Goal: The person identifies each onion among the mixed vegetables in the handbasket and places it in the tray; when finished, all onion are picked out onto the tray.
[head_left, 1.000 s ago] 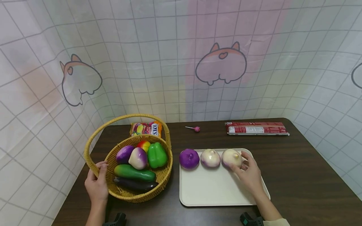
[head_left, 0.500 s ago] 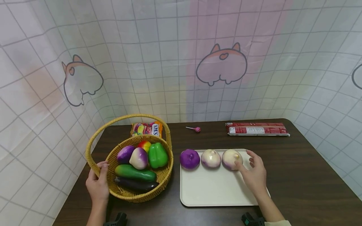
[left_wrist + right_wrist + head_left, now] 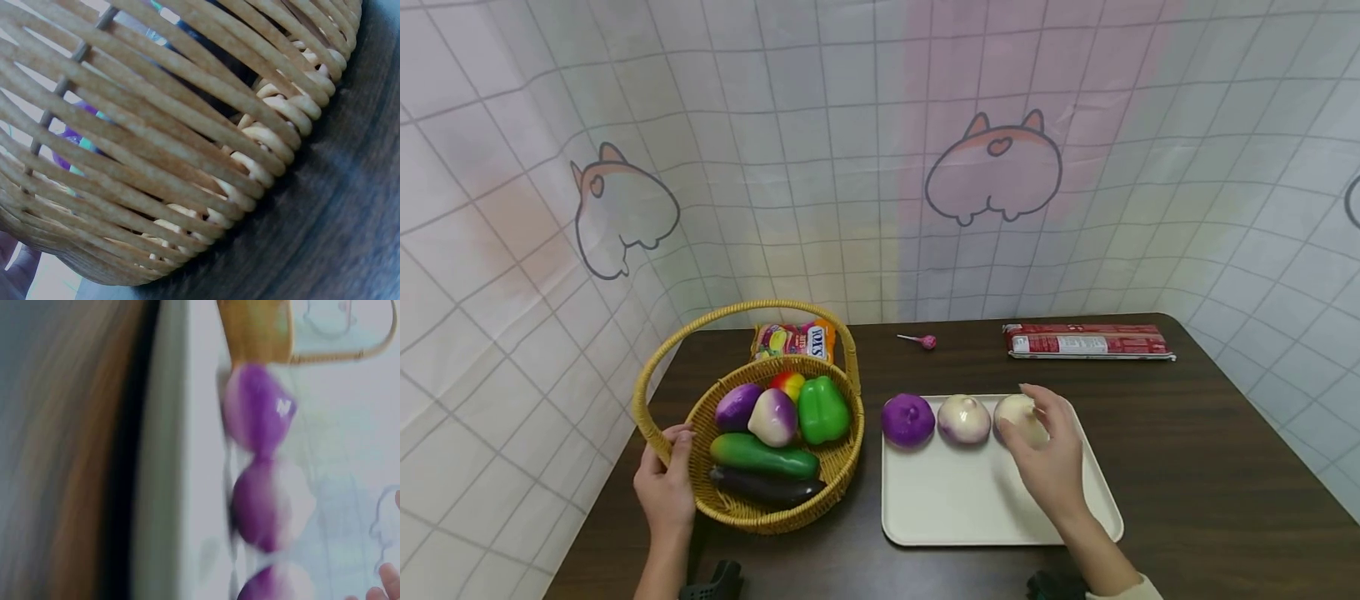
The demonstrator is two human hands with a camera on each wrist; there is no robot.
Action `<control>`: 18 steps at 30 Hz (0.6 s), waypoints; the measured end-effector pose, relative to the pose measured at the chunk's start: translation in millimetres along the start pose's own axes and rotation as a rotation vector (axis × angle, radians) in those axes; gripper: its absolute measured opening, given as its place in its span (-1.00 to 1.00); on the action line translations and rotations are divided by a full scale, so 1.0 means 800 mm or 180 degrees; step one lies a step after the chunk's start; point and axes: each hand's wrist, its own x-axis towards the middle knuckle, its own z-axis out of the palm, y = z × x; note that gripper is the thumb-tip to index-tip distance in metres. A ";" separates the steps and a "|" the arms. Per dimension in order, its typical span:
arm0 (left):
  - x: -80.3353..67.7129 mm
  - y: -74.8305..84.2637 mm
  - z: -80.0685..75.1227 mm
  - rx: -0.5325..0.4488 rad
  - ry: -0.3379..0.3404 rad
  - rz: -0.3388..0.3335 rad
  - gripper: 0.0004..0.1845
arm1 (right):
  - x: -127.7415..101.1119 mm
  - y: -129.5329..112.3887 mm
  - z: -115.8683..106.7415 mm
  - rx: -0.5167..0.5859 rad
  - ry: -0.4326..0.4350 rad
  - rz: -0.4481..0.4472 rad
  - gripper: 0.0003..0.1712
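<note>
My left hand (image 3: 664, 477) grips the near-left rim of a woven basket (image 3: 752, 518); the left wrist view shows its wicker wall (image 3: 187, 156) close up. On the cream tray (image 3: 955, 500) three onions stand in a row: a purple onion (image 3: 907, 420), a white-purple onion (image 3: 964, 419) and a pale onion (image 3: 1013, 414). My right hand (image 3: 1041, 437) hovers over the pale onion with relaxed fingers. In the blurred right wrist view, its fingertips (image 3: 387, 575) are apart from the onions (image 3: 262, 500).
The basket holds a green pepper (image 3: 822, 408), a cucumber (image 3: 763, 455), an eggplant (image 3: 767, 485) and two purple bulbs. A candy bag (image 3: 792, 340), a lollipop (image 3: 922, 340) and a red packet (image 3: 1088, 341) lie along the dark table's (image 3: 1187, 467) back edge, under a curtain.
My right hand let go of the pale onion's right side, then slid left over it. The left hand stays on the basket rim.
</note>
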 end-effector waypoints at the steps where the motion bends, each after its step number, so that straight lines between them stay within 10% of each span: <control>1: 0.000 0.000 0.000 0.0015 0.0001 0.0002 -0.69 | 0.000 -0.008 0.005 0.0087 -0.0084 0.0053 -0.43; 7: 0.000 -0.001 0.001 0.0066 0.0029 -0.0021 -0.70 | -0.001 -0.034 0.037 0.0663 -0.0700 0.0412 -0.42; 18: 0.001 -0.002 0.000 0.0093 0.0055 0.0041 -0.71 | -0.023 -0.076 0.119 0.1416 -0.1532 0.0225 -0.41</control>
